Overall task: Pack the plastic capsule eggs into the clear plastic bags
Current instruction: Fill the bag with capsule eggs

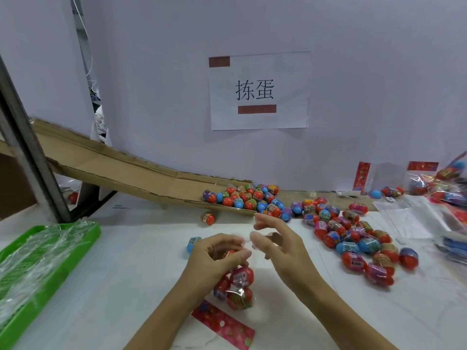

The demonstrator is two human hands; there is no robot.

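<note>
My left hand (217, 256) grips the mouth of a clear plastic bag (236, 290) that holds several red capsule eggs and has a red printed header card (223, 324) lying on the table below it. My right hand (280, 245) hovers just right of the bag mouth with fingers loosely spread; it looks empty, though the fingertips are blurred. A loose pile of capsule eggs (353, 241) lies to the right. More eggs (252, 198) sit at the foot of a cardboard chute (121, 168). A single blue egg (193, 243) lies behind my left hand.
A green tray (83, 238) lined with crinkled plastic stands at the left. Empty clear bags (414, 218) and filled bags (444, 183) lie at the far right. A paper sign (260, 90) hangs on the wall. A metal post (30, 157) leans at left.
</note>
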